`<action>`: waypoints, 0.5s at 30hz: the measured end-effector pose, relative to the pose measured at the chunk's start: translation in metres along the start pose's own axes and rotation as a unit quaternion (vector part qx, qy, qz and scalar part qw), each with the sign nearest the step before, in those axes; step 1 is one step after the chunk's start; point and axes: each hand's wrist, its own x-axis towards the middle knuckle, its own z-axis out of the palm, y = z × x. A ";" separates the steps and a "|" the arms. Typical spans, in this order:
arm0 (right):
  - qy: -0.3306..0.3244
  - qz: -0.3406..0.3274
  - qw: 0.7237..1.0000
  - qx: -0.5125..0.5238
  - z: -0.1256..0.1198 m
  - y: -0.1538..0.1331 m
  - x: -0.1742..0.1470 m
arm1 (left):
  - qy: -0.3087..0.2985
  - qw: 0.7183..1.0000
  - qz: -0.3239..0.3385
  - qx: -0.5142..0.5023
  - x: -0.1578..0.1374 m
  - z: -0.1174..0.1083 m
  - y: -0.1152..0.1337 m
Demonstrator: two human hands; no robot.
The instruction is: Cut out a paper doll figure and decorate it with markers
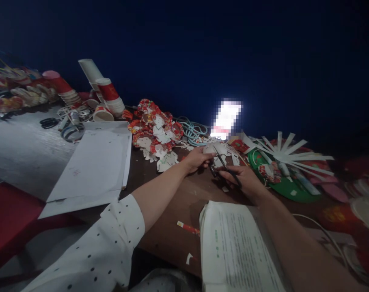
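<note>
My left hand point(197, 159) is closed on a pale piece of paper point(211, 148) above the brown table point(169, 207). My right hand point(243, 178) grips a pair of dark scissors point(225, 165), whose blades point up and left towards that paper. Whether the blades touch it I cannot tell. Just beyond my hands lie white paper cut-outs point(233, 157). To the left is a heap of red and white cut paper shapes point(155, 125), cut from what looks like paper cups.
An open book point(233, 243) lies in front of me. A flat white box point(93, 158) and stacked paper cups point(109, 95) stand left. A lit, blurred screen point(227, 119) is at the back, beside a pale blue cable point(193, 132). A green tray point(294, 192) with a fringed paper piece point(283, 152) is right.
</note>
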 end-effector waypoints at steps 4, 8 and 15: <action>0.000 0.009 1.000 -0.016 0.002 -0.008 -0.003 | -0.015 1.000 0.002 0.016 0.002 -0.001 -0.005; 0.008 0.014 1.000 -0.027 0.002 -0.009 -0.002 | -0.022 0.999 0.008 0.024 0.002 -0.001 -0.006; 0.004 0.005 1.000 -0.026 0.000 -0.004 0.001 | -0.018 1.000 0.001 0.015 0.000 0.001 -0.002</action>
